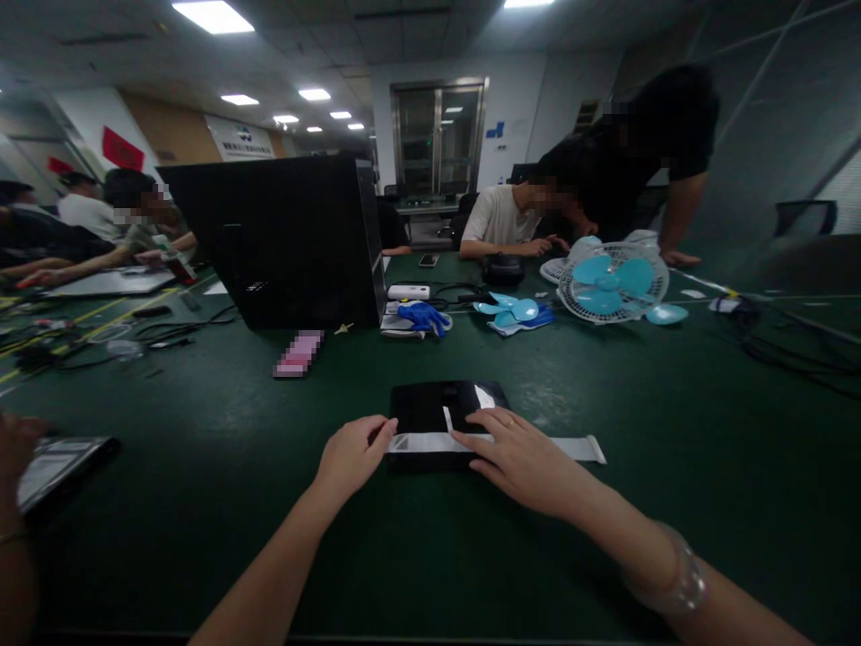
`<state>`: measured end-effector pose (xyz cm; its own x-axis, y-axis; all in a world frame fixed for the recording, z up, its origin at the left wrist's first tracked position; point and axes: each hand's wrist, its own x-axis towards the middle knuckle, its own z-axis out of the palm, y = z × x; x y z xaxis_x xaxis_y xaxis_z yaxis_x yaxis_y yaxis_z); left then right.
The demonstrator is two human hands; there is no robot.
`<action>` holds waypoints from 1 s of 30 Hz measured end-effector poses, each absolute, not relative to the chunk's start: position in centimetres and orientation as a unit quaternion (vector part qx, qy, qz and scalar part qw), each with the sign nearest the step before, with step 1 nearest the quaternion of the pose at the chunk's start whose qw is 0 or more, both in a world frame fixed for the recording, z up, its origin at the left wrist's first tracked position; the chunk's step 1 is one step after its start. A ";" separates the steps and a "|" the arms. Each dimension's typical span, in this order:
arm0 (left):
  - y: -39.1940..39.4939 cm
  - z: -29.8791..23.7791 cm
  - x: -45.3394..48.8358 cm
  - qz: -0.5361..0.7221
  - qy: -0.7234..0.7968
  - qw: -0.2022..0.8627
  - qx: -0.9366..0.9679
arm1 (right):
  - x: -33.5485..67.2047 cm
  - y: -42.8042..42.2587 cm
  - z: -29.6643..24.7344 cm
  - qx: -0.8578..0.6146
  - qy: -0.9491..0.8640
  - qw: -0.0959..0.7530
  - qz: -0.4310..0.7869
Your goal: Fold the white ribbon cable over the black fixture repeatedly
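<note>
A flat black box-like device [430,414] lies on the dark green table in front of me, with a grey-white flat ribbon cable [571,447] running across its near edge and out to the right. My left hand [353,453] rests at the device's left near corner, fingers curled against its edge and the cable's end. My right hand [521,453] lies flat on the cable and the device's right part, fingers stretched out and pressing down. A clear bangle sits on my right wrist.
A large black computer case [289,238] stands behind, with blue gloves [423,317] beside it. A white fan with blue blades [612,283] and loose blue blades [515,311] lie at the back right. People work across the table and at the left; cables [794,345] trail right.
</note>
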<state>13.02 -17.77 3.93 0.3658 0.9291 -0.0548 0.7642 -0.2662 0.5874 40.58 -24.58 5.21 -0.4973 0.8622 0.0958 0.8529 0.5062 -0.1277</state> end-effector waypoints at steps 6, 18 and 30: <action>-17.6 3.4 12.9 0.147 0.531 0.303 0.777 | 40.7 -24.4 3.6 -0.499 -0.861 0.071 0.066; -17.2 3.0 12.8 0.143 0.547 0.311 0.764 | 40.5 -24.2 3.8 -0.508 -0.848 0.059 0.138; -17.1 3.3 12.4 0.173 0.562 0.291 0.755 | 41.5 -23.6 3.9 -0.567 -0.809 0.015 0.156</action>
<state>12.36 -17.15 3.31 0.3078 0.9492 -0.0659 0.7480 -0.1986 0.6333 41.53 -23.61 3.91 -0.3564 0.9219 -0.1519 0.9123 0.3083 -0.2696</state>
